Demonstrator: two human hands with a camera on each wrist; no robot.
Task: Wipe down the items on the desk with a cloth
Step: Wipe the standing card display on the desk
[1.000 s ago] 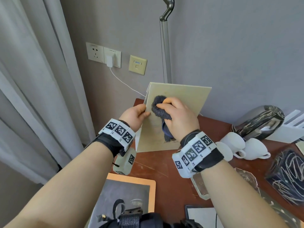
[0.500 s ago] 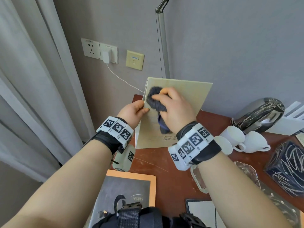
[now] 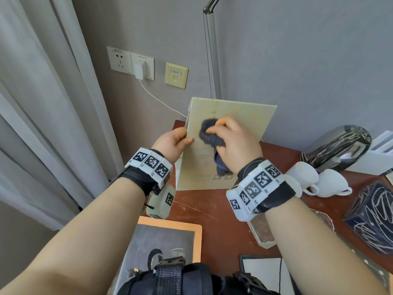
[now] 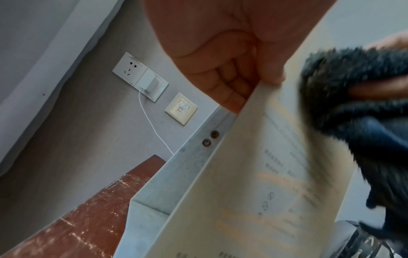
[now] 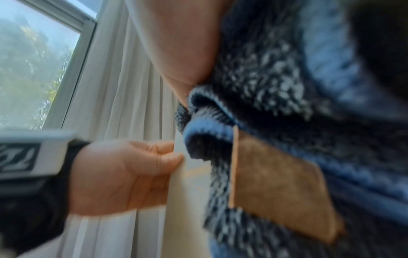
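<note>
The cream booklet (image 3: 225, 145) stands upright on the far left corner of the desk (image 3: 223, 211), long axis vertical and face toward the person, so the next wiping stroke likely runs down that face; the left hand (image 3: 170, 144) pinches its left edge, thumb in front and fingers behind, while the right hand (image 3: 236, 143), nearer the centre, curls round the dark blue fluffy cloth (image 3: 210, 135) and presses it to the upper face. To the right lie two tipped white cups (image 3: 319, 182), well apart from the booklet and not in the way, and nothing blocks the lower half of the face
</note>
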